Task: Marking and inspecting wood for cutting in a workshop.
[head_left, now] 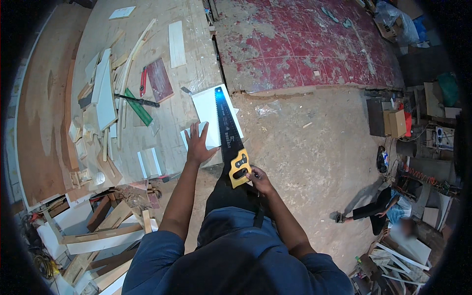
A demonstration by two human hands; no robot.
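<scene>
A handsaw (229, 129) with a dark blade and a yellow and black handle lies lengthwise over a white panel (206, 105) at the table's right edge. My right hand (260, 180) is closed round the saw's handle, just off the table. My left hand (198, 147) rests with fingers spread on the panel's near left part, where a smaller white piece (187, 135) shows beside the fingers. The blade's tip reaches the panel's far end. Whether the teeth are cutting into the panel cannot be told.
On the wooden table (182, 88) lie a reddish-brown board (160, 80), a red-handled tool (143, 81), a green strip (138, 106) and several offcuts (103, 98). Scrap wood (103, 238) is piled at lower left. A person (388, 209) sits at the right, near cardboard boxes (395, 123).
</scene>
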